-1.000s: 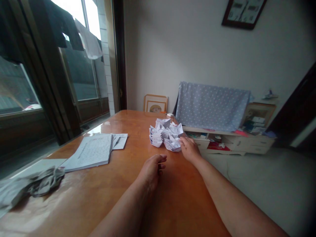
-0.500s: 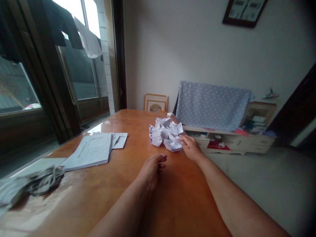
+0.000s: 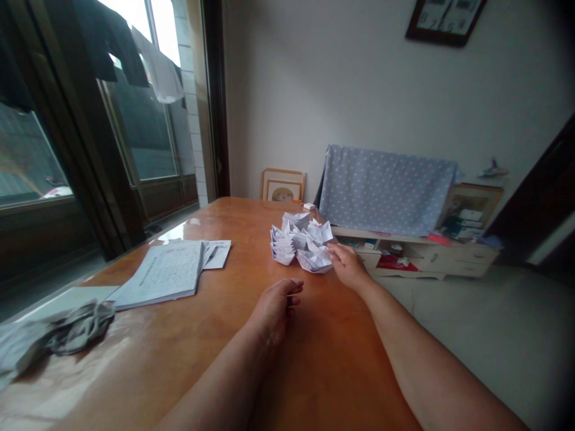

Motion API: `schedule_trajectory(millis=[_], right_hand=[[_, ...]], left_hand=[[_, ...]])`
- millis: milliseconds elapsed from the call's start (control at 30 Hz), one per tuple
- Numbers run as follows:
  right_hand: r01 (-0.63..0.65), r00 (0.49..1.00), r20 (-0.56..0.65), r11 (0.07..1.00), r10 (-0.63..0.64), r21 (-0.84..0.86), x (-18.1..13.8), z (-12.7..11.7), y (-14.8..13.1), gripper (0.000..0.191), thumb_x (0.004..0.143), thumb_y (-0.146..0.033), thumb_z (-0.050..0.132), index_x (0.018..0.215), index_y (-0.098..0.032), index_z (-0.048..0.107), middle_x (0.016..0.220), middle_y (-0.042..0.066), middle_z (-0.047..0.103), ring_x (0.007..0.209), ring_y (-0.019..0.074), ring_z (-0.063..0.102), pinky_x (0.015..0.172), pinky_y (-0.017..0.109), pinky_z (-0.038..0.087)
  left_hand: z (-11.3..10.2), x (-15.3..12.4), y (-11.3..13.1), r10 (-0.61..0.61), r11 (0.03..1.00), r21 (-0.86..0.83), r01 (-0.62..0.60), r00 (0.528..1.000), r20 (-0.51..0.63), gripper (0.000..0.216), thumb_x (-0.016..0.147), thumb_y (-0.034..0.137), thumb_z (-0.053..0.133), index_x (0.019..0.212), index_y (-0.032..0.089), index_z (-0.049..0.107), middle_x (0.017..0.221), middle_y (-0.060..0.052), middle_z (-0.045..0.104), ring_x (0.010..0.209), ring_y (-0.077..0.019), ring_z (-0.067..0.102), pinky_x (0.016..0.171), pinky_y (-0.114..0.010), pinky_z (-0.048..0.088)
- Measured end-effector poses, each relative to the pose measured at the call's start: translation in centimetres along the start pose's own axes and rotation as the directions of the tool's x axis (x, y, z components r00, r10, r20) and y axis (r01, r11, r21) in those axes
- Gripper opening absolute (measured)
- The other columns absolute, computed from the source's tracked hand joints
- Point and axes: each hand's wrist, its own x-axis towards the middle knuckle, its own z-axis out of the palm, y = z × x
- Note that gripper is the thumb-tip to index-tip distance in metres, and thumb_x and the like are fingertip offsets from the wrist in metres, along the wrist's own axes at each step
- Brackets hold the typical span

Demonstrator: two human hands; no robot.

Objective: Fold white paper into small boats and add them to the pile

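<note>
Several nested stacks of folded white paper boats [image 3: 299,239] stand close together on the brown wooden table [image 3: 215,347]. At the right side of the nearest stack is my right hand [image 3: 347,264], fingers stretched out and fingertips at the paper; it grips nothing that I can see. My left hand [image 3: 279,302] lies nearer to me on the tabletop, apart from the boats. Its fingers are loosely bent and spaced, with nothing visible in them.
To the left lies a pile of written paper sheets [image 3: 166,272], with a grey cloth item [image 3: 81,329] nearer the edge. A small white object [image 3: 309,206] sits at the far edge. Beyond stands a low white cabinet [image 3: 471,254] under a dotted blue cloth [image 3: 386,188].
The view has shifted very slightly. Both hands and the paper boats stay essentially where they were.
</note>
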Motion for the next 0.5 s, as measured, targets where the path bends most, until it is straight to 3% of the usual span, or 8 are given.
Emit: schedule_trajectory(millis=[500], right_hand=[[-0.011,0.999,0.043,1.000,0.011,0.009,0.16,0.61,0.44,0.028,0.094,-0.026,0.053,0.116,-0.027,0.071,0.134,0.005,0.068,0.132,0.0300,0.052,0.110,0.050,0.043]], left_hand=[[-0.09,0.14,-0.31,0.004,1.000,0.008,-0.004,1.000,0.001,0.031,0.073,0.036,0.077,0.094,0.016,0.069,0.098,-0.005,0.063,0.062,-0.0082,0.051,0.048,-0.021,0.032]])
